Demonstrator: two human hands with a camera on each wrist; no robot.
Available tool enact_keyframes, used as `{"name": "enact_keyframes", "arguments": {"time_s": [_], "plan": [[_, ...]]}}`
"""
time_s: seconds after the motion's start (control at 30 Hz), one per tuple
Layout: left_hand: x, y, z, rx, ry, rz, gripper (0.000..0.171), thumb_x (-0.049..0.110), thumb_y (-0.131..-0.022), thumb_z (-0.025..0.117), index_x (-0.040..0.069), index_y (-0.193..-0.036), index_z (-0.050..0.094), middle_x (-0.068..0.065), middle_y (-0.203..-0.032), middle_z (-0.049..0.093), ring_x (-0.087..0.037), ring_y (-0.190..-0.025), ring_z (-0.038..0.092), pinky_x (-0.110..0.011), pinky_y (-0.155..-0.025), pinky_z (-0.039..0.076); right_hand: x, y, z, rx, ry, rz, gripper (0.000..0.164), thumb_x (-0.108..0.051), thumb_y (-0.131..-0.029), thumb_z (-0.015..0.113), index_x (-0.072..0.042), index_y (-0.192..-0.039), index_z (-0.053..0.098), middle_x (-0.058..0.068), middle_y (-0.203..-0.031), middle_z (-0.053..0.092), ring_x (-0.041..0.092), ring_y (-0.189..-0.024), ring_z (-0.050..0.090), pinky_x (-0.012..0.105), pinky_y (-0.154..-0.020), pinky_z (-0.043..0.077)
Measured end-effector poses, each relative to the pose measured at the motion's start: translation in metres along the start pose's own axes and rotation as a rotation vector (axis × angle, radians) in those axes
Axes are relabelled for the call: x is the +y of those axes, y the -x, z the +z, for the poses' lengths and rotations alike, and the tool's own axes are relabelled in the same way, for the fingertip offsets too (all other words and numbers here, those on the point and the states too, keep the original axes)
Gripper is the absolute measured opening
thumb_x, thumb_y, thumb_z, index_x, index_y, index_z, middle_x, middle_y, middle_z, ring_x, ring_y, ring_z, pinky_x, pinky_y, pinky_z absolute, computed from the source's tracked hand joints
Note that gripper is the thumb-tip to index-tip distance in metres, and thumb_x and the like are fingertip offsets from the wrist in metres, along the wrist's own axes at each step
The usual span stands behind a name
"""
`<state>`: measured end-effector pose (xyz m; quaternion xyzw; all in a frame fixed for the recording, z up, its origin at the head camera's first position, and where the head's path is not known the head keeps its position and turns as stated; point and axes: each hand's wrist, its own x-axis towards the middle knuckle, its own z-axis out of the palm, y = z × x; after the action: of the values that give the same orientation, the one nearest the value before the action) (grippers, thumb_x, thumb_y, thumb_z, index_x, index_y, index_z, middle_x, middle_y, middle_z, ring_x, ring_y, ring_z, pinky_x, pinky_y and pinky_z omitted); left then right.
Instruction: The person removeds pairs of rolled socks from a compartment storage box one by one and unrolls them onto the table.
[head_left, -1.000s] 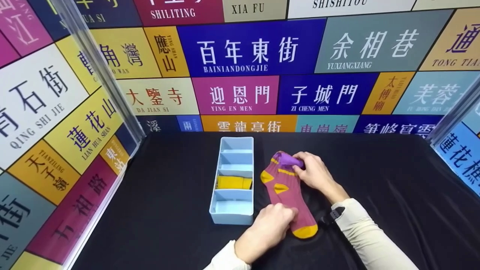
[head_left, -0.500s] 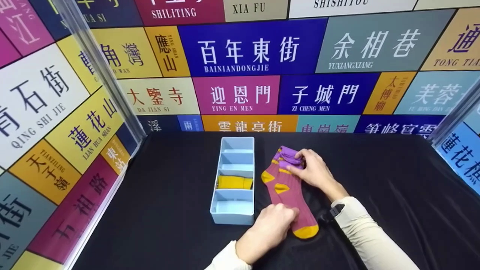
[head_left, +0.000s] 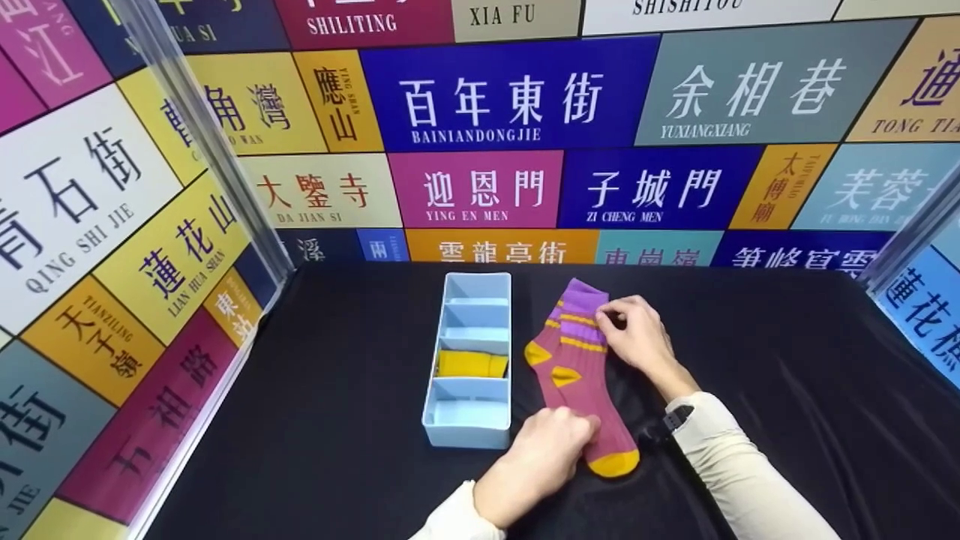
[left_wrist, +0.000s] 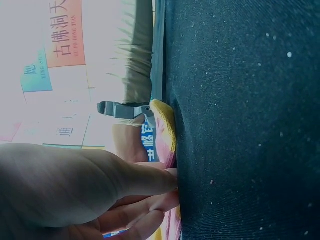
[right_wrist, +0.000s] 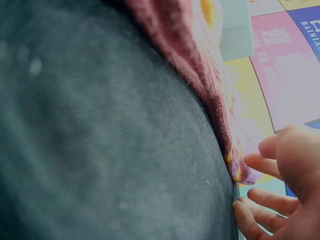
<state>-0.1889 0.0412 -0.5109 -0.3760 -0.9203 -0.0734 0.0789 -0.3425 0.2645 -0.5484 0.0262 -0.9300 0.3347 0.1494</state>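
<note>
A pair of rose-pink socks (head_left: 592, 401) with yellow heels, toe and stripes lies flat, one partly over the other, their purple cuffs (head_left: 586, 301) pointing away. My left hand (head_left: 544, 454) is low on the upper sock's foot; in the left wrist view its thumb and fingertips pinch the sock (left_wrist: 165, 132) close to the cloth. At the cuff's right edge is my right hand (head_left: 641, 337), thumb and forefinger bent toward each other. In the right wrist view its fingers (right_wrist: 272, 200) are spread, with the forefinger tip right at the cuff (right_wrist: 245, 174).
Left of the socks stands a light blue organizer box (head_left: 466, 436) with several compartments; a folded yellow piece of fabric (head_left: 471, 365) sits in one. Black cloth (head_left: 337, 420) covers the table. Sign-covered panels (head_left: 510, 97) rise behind and at the sides.
The purple cuffs, earlier folded and bunched under the right hand, now lie extended and flat. My right hand has shifted to the cuff's right edge. The left hand stays in place.
</note>
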Motion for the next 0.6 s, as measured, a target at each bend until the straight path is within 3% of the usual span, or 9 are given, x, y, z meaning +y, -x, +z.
{"name": "enact_keyframes", "arguments": {"time_s": [0.1, 0.27, 0.43, 0.6], "plan": [[-0.0002, 0.0005, -0.0002, -0.002, 0.001, -0.002, 0.017, 0.013, -0.092, 0.084, 0.021, -0.086, 0.071, 0.003, -0.074, 0.069, -0.019, -0.064, 0.067, -0.028, -0.063, 0.061, 0.0005, 0.0002, 0.0007, -0.045, 0.012, -0.018, 0.029, -0.023, -0.1, 0.073, -0.011, -0.125, 0.08, 0.018, -0.128, 0.068, 0.038, -0.123, 0.061, 0.058, -0.103, 0.049], [-0.0006, 0.0007, -0.0005, -0.01, 0.002, -0.003, 0.016, 0.014, -0.092, 0.084, 0.021, -0.087, 0.071, 0.003, -0.075, 0.07, -0.019, -0.065, 0.067, -0.029, -0.064, 0.062, 0.0003, -0.0004, 0.0025, -0.047, 0.008, -0.01, 0.042, -0.018, -0.096, 0.076, 0.001, -0.133, 0.072, 0.023, -0.116, 0.066, 0.041, -0.113, 0.059, 0.055, -0.101, 0.045], [-0.0004, 0.0, -0.0021, -0.015, 0.01, -0.011, 0.015, 0.017, -0.092, 0.086, 0.023, -0.089, 0.072, 0.004, -0.076, 0.071, -0.018, -0.067, 0.068, -0.028, -0.065, 0.062, 0.0028, -0.0003, 0.0038, -0.009, -0.017, 0.048, 0.036, -0.02, -0.094, 0.081, 0.007, -0.116, 0.075, 0.026, -0.109, 0.067, 0.041, -0.108, 0.058, 0.053, -0.102, 0.042], [0.0007, 0.0002, -0.0029, -0.014, 0.001, -0.017, 0.015, 0.017, -0.091, 0.086, 0.023, -0.089, 0.072, 0.004, -0.077, 0.071, -0.019, -0.066, 0.069, -0.029, -0.065, 0.063, 0.0053, 0.0, 0.0016, -0.003, -0.025, 0.037, 0.022, -0.019, -0.094, 0.082, 0.002, -0.095, 0.078, 0.022, -0.101, 0.067, 0.038, -0.102, 0.061, 0.049, -0.096, 0.045]]}}
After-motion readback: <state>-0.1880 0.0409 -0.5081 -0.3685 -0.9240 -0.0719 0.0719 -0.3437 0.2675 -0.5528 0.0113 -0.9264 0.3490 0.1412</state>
